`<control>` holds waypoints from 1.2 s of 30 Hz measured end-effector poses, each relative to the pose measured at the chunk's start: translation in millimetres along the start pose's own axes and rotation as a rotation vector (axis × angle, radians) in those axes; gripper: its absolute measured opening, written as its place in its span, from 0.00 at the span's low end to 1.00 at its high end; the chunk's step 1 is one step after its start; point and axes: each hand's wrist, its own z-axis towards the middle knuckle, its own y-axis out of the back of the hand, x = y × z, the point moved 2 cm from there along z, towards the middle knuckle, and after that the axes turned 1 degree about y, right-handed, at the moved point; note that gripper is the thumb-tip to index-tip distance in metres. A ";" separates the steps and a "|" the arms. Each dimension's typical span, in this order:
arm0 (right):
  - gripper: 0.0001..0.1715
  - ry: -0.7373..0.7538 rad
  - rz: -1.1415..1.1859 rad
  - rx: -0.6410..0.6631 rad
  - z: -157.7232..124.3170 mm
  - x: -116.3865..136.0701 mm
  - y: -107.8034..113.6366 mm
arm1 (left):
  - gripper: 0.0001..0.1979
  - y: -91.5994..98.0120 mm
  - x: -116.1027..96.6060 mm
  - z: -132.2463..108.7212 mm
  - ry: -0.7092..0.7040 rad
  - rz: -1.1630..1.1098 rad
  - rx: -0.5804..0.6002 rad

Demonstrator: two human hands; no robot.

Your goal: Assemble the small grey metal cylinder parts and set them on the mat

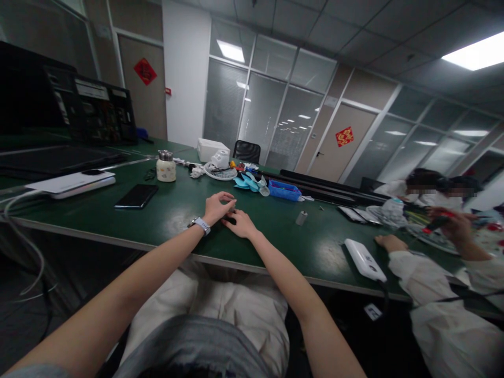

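Note:
My left hand [218, 206], with a watch on its wrist, rests on the green table [177, 210] with its fingers curled in a loose pinch. My right hand [241, 222] lies beside it, fingers pressed down on a small dark object [231, 220] between the two hands. What that object is I cannot make out. Both forearms reach out from the near table edge.
A black phone [136, 196] lies left of my hands, a white device [73, 184] further left, a cream flask [166, 166] behind. A fan guard [220, 171], blue blades [249, 183], a blue tray [284, 190] and a small cylinder [301, 217] sit beyond. At right, people in white work near a white box [364, 259].

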 end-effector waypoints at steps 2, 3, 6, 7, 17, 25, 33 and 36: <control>0.23 0.007 -0.001 -0.003 0.2 -0.2 -0.5 | 0.13 0.3 -0.2 0.0 0.048 -0.051 0.007; 0.23 0.011 -0.001 -0.004 0.4 -0.2 -0.6 | 0.13 0.4 -0.2 0.2 0.062 -0.070 0.005; 0.23 0.005 -0.006 0.000 0.4 0.3 -0.2 | 0.14 1.4 -1.5 0.8 0.044 -0.093 -0.002; 0.23 0.000 -0.010 0.004 0.3 0.7 0.2 | 0.14 2.0 -2.4 0.9 0.027 -0.083 -0.007; 0.23 -0.022 -0.033 0.037 -1.7 4.9 4.8 | 0.11 5.8 -10.1 0.5 -0.057 -0.060 -0.046; 0.24 -0.021 -0.014 0.039 -3.6 7.5 7.7 | 0.12 10.2 -1.4 4.4 0.072 0.000 -0.132; 0.21 -0.055 -0.065 0.004 -3.9 6.0 8.2 | 0.16 -0.6 32.2 5.3 0.277 0.130 -0.029; 0.19 -0.066 -0.082 -0.022 -4.2 4.1 9.4 | 0.16 -1.2 40.7 6.9 0.312 0.170 -0.012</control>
